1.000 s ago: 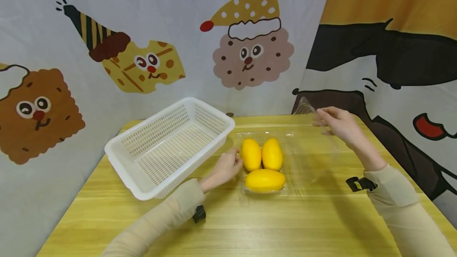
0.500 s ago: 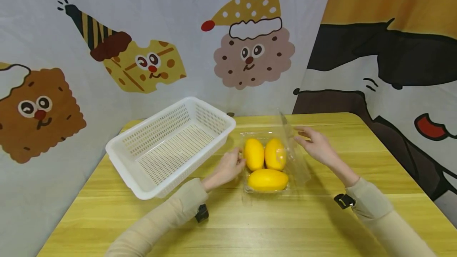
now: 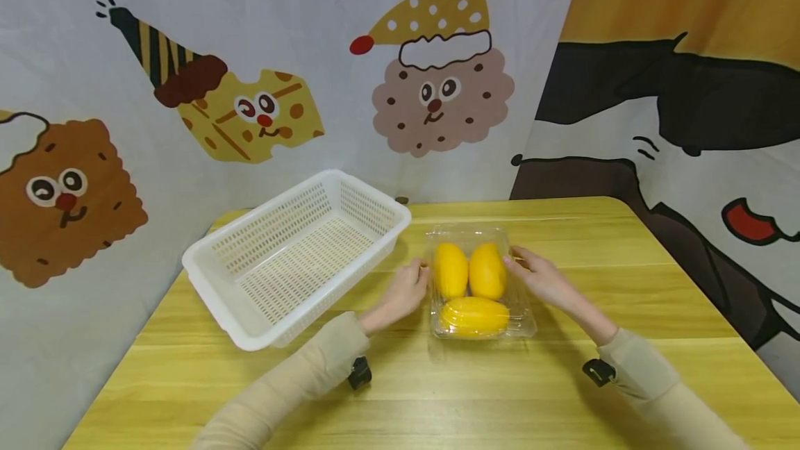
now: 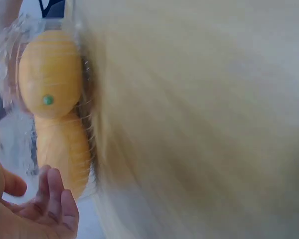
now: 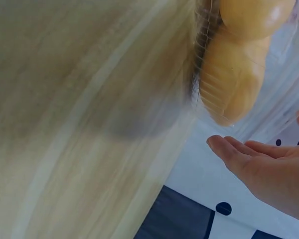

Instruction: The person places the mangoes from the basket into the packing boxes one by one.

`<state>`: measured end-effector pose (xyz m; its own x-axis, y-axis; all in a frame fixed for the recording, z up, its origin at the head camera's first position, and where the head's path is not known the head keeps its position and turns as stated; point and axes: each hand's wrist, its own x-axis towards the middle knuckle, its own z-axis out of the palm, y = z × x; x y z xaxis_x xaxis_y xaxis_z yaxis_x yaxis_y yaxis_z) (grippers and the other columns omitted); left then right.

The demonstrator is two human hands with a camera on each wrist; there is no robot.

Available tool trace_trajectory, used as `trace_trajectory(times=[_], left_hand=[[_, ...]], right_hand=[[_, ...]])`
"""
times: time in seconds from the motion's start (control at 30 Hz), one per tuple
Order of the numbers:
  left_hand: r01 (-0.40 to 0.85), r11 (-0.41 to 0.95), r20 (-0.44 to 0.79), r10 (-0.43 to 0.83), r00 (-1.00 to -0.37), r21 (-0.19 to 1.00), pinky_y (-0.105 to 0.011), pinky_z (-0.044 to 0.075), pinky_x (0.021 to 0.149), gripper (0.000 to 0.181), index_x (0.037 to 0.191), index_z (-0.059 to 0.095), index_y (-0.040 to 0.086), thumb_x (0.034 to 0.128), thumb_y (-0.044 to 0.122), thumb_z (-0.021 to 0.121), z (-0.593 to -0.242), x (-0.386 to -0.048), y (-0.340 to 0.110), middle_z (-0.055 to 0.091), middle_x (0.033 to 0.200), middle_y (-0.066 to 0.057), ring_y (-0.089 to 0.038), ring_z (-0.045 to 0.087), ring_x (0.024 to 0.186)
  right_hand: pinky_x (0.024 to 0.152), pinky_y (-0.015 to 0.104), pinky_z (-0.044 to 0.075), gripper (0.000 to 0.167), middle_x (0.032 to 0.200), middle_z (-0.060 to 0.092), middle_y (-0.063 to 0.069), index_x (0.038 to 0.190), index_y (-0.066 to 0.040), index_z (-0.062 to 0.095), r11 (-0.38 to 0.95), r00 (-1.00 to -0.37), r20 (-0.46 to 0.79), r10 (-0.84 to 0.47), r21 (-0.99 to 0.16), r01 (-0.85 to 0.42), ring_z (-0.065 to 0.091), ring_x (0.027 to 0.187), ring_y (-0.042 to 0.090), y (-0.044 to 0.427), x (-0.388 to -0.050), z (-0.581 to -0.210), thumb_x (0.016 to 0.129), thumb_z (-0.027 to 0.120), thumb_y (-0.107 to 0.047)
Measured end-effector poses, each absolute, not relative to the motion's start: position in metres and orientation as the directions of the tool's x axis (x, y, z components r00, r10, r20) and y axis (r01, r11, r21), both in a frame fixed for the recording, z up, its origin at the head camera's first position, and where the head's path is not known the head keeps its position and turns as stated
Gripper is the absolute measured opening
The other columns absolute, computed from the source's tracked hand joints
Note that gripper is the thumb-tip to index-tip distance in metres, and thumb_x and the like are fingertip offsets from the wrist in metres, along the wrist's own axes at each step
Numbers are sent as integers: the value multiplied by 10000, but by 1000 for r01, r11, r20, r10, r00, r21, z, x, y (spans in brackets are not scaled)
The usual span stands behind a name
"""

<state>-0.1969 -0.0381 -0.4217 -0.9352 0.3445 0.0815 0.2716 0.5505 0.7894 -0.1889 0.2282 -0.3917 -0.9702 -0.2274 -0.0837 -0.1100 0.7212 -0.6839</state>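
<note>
In the head view, three yellow, mango-like fruits lie in a clear plastic clamshell box. Two lie side by side at the back and one crosswise in front. The transparent lid now lies over them; whether it is latched cannot be seen. My left hand is at the box's left side, its fingers loosely bent and the thumb apart in the left wrist view. At the right side, my right hand has its fingers extended by the lid's edge. Contact with the plastic is hard to make out for either hand.
A white perforated plastic basket with nothing in it stands left of the box, close to my left hand. Both rest on a wood-grain table. Behind the table hangs a cloth printed with cartoon figures.
My right hand has swung the clear lid leftward and down from the right onto the fruits, moving left and lower itself. My left hand has stayed almost still beside the box.
</note>
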Motion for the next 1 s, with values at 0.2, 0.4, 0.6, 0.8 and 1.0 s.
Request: trace_trajectory(times=[0.2, 0.4, 0.6, 0.8, 1.0], left_hand=[[162, 585, 39, 217, -975, 795, -160, 288, 364, 345, 1085, 578, -80, 1017, 167, 348, -418, -213, -32, 483, 615, -9, -82, 376, 444], [36, 594, -52, 129, -990, 803, -201, 274, 382, 318, 904, 573, 16, 1005, 213, 345, -416, -236, -24, 398, 553, 19, -96, 326, 436], [-54, 585, -107, 56, -993, 809, -222, 308, 438, 315, 723, 456, 124, 1000, 232, 354, -415, -254, -17, 405, 586, 11, -115, 360, 493], [-122, 545, -168, 34, -985, 829, -229, 338, 478, 310, 840, 563, 44, 997, 251, 394, -417, -269, -11, 442, 651, -13, -136, 401, 563], [-166, 485, -213, 44, -976, 859, -219, 368, 499, 329, 982, 621, 4, 1003, 244, 397, -419, -275, -8, 506, 729, -24, -130, 440, 612]], right_hand=[[1035, 621, 365, 675, 1467, 290, 352, 1452, 110, 222, 705, -971, -81, -227, -701, -106, 357, 1300, 530, 227, -187, -395, 1025, 340, -399], [1038, 617, 365, 696, 1477, 277, 344, 1458, 106, 211, 705, -971, -89, -224, -703, -98, 350, 1308, 525, 228, -187, -398, 1019, 346, -418], [1039, 611, 368, 709, 1491, 267, 329, 1467, 90, 204, 701, -971, -98, -218, -708, -86, 345, 1317, 515, 228, -188, -400, 1015, 348, -437], [1033, 605, 378, 692, 1489, 281, 322, 1468, 83, 211, 703, -972, -90, -218, -705, -93, 360, 1310, 510, 228, -187, -399, 1016, 358, -421], [1027, 602, 388, 690, 1491, 283, 318, 1470, 78, 210, 697, -973, -74, -217, -710, -102, 370, 1307, 508, 229, -187, -400, 1015, 363, -417]])
